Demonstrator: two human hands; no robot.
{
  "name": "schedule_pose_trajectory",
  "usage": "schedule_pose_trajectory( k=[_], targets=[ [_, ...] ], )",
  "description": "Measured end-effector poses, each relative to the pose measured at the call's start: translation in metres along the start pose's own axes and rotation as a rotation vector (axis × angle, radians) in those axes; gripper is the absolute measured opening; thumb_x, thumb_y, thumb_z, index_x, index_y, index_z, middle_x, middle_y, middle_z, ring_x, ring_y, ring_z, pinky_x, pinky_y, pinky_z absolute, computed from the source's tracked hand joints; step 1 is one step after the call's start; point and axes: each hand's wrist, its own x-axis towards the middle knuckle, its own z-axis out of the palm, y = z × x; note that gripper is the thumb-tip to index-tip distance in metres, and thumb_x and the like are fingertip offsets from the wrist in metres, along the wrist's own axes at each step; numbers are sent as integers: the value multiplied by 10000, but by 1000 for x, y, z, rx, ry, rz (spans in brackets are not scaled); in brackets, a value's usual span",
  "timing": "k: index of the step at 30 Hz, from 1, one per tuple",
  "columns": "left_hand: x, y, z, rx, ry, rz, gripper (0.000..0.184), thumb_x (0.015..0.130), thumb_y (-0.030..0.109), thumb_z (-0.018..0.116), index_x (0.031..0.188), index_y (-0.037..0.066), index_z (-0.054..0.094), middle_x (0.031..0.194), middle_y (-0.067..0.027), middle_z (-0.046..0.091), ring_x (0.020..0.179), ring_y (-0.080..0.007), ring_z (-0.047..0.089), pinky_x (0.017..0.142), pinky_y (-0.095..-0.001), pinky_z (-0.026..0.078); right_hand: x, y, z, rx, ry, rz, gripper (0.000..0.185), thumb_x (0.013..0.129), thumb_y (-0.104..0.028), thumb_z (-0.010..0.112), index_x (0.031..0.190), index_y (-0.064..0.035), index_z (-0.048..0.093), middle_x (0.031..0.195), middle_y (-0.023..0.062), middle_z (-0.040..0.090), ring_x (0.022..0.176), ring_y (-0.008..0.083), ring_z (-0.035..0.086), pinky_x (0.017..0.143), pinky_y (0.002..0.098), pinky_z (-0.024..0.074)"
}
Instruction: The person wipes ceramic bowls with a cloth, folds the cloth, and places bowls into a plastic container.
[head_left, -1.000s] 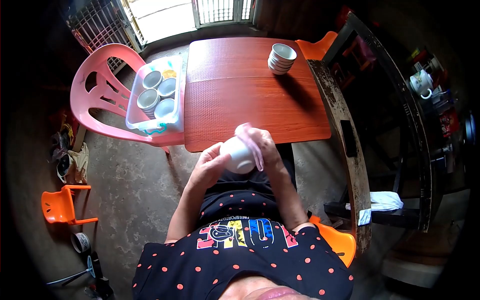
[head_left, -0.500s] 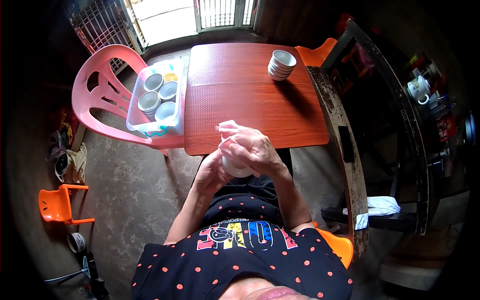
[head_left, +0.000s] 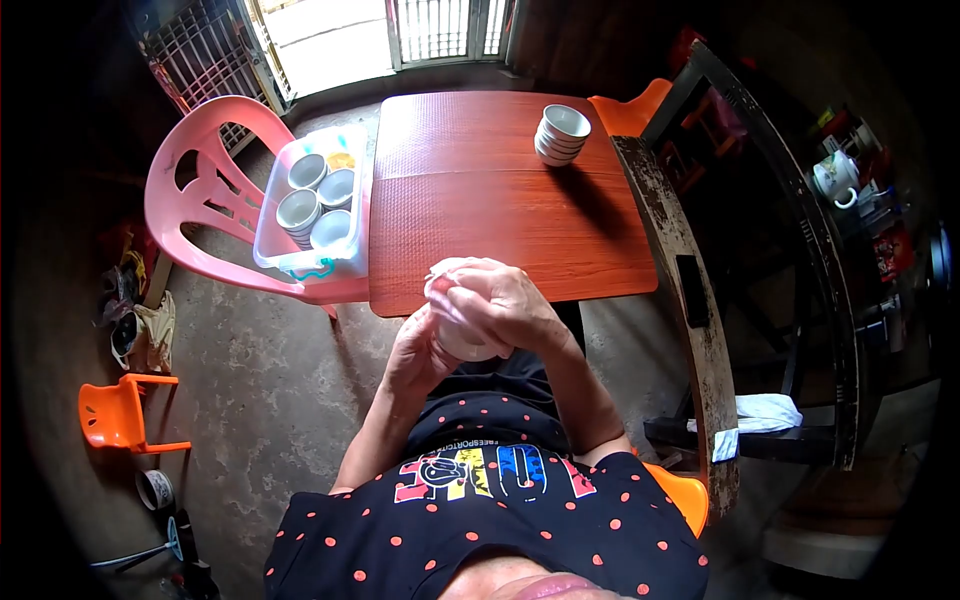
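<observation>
In the head view, my left hand is closed around a small white bowl in front of my body, near the table's front edge. My right hand bends over the bowl from the other side, its fingers gripping a pale pink cloth against the bowl's rim. Most of the bowl is hidden by my hands and the cloth. Beyond them, a stack of several white bowls stands at the far right of the red-brown table.
A clear plastic box with several stacked bowls sits on a pink chair left of the table. A worn wooden bench borders the right side. On the floor at left is a small orange chair.
My right hand has shifted slightly down and its fingers have curled more over the bowl, moving the cloth along the rim. The stack and the box stay in place.
</observation>
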Motion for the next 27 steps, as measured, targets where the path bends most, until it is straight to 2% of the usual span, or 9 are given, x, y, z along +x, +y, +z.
schedule_pose_trajectory(
  k=[2, 6, 11, 14, 18, 20, 22, 23, 27],
  targets=[
    [1, 0, 1, 0, 66, 12, 457, 994, 301, 439, 1326, -12, 402, 1276, -159, 543, 1156, -258, 561, 1005, -430, 456, -4, 18, 16, -347, 265, -415, 208, 771, -122, 672, 953, -37, 619, 992, 161, 647, 970, 349, 613, 834, 442, 513],
    [5, 4, -4, -364, 122, 4, 462, 1000, 346, 412, 1295, -5, 468, 1274, -148, 565, 1210, -276, 518, 1074, -452, 363, -22, 17, 73, -45, 900, -364, 257, 816, -65, 613, 1061, -28, 547, 1094, 212, 589, 1056, 412, 571, 889, 478, 485],
    [1, 12, -7, 178, 52, -43, 493, 955, 336, 517, 1306, 1, 430, 1236, -161, 565, 1107, -286, 590, 1008, -445, 446, -9, 13, 16, -430, 201, -434, 195, 884, -159, 528, 986, -34, 636, 1050, 164, 620, 1005, 373, 587, 832, 445, 485],
    [-7, -3, 1, 348, -45, 5, 541, 905, 281, 624, 1314, -3, 413, 1228, -125, 561, 1115, -233, 580, 969, -400, 469, 1, -5, -5, -118, -251, 145, 306, 894, -281, 480, 985, -56, 668, 991, 136, 647, 938, 316, 615, 809, 387, 495],
    [-1, 3, 8, 337, 17, 111, 493, 901, 197, 633, 1298, -27, 445, 1219, -126, 569, 1119, -215, 569, 985, -376, 446, -22, 37, 37, 804, 357, 385, 412, 929, -303, 433, 1097, 28, 612, 1064, 171, 645, 963, 278, 633, 824, 359, 488],
    [1, -2, 12, 459, 33, 179, 476, 891, 148, 637, 1292, -32, 455, 1209, -123, 577, 1111, -202, 570, 977, -360, 448, -42, 52, 71, -207, 714, -24, 398, 899, -156, 570, 1243, 28, 486, 1141, 184, 600, 1036, 246, 605, 898, 341, 478],
    [-1, -1, 17, 654, 68, 140, 439, 860, 72, 642, 1250, -52, 483, 1170, -145, 600, 1107, -231, 580, 982, -366, 443, -45, 68, 85, 498, 693, 163, 488, 848, -64, 621, 1291, 28, 438, 1215, 192, 569, 1066, 274, 597, 937, 368, 471],
    [-4, 4, 24, 697, 58, 60, 448, 841, 58, 653, 1243, -53, 491, 1159, -146, 606, 1104, -233, 582, 979, -367, 445, -43, 71, 60, 105, 541, -25, 432, 878, -121, 587, 1266, 33, 477, 1183, 183, 595, 1055, 272, 606, 920, 364, 481],
    [-7, 12, 23, 355, -50, -108, 529, 746, 33, 702, 1227, -61, 502, 1130, -153, 619, 1044, -246, 615, 953, -374, 465, -14, 32, 8, 702, -63, 309, 330, 951, -243, 511, 1099, 39, 599, 941, 82, 653, 889, 135, 605, 832, 261, 488]
  ],
)
